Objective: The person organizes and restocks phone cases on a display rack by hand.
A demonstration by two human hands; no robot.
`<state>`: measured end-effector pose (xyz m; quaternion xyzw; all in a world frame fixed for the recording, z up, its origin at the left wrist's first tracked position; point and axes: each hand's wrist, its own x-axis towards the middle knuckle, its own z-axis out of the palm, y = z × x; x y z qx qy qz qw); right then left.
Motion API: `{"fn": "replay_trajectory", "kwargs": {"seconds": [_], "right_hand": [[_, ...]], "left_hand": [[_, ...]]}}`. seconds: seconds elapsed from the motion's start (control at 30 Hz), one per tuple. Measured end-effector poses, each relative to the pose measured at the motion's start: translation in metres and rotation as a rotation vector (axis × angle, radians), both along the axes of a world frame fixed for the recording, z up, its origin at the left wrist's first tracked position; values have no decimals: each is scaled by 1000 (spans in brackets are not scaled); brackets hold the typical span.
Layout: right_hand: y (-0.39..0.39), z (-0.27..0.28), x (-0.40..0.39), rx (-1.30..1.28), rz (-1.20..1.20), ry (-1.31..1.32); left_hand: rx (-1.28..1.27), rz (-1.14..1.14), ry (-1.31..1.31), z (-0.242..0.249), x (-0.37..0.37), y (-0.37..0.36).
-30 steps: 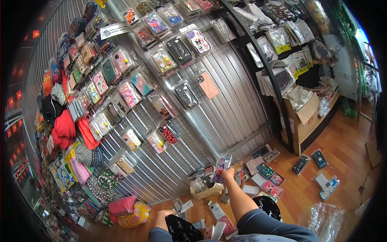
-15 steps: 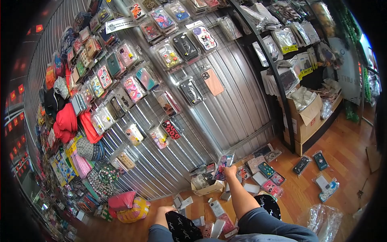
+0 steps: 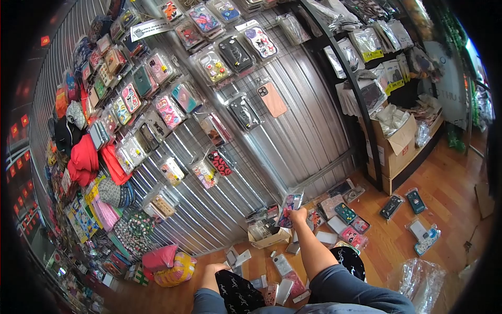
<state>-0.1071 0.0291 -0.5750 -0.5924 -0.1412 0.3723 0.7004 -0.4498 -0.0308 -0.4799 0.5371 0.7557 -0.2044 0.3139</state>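
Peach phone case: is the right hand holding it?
No, the peach phone case hangs on the wall while the right hand holds a patterned case.

Well above and right of the right grip (image 3: pixel 296 215), a shelf rack with a black upright (image 3: pixel 375 157) is shown, loaded with packets in clear and yellow wrapping (image 3: pixel 367 44). An open cardboard box (image 3: pixel 392 157) is set on its lowest level and heaped with clear plastic packets (image 3: pixel 392 121). Below and right of the grip, crumpled clear plastic (image 3: pixel 422 281) is spread on the wooden floor (image 3: pixel 387 235). Lower left of the grip, a pink bundle (image 3: pixel 159 256) is laid against a yellow-patterned bundle (image 3: pixel 177 269). Farther left and higher, red cloth (image 3: pixel 83 161) and a black cap (image 3: pixel 67 133) are hung; above these, a white printed sign (image 3: pixel 150 30) is mounted.
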Motion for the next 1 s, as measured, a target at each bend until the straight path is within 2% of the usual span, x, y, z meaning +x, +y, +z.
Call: {"fn": "replay_trajectory", "kwargs": {"seconds": [0.17, 0.23, 0.27, 0.37, 0.53, 0.7, 0.87, 1.0], "right_hand": [[-10, 10, 1, -38, 22, -12], [8, -8, 0, -70, 27, -40], [20, -20, -1, -6, 37, -4], [15, -18, 0, 54, 55, 44], [-6, 4, 1, 74, 53, 79], [-22, 19, 4, -57, -3, -79], [-30, 27, 4, -22, 16, -21], [-14, 12, 3, 1, 54, 37]], "left_hand": [[24, -33, 3, -15, -15, 15], [11, -25, -2, -12, -10, 12], [10, -25, -2, -10, -8, 10], [21, -53, 3, -2, 2, 2], [30, 31, 15, 7, 18, -8], [-13, 33, 12, -8, 11, 7], [8, 35, 41, -12, 10, 10], [-13, 20, 8, -27, -3, 26]]}}
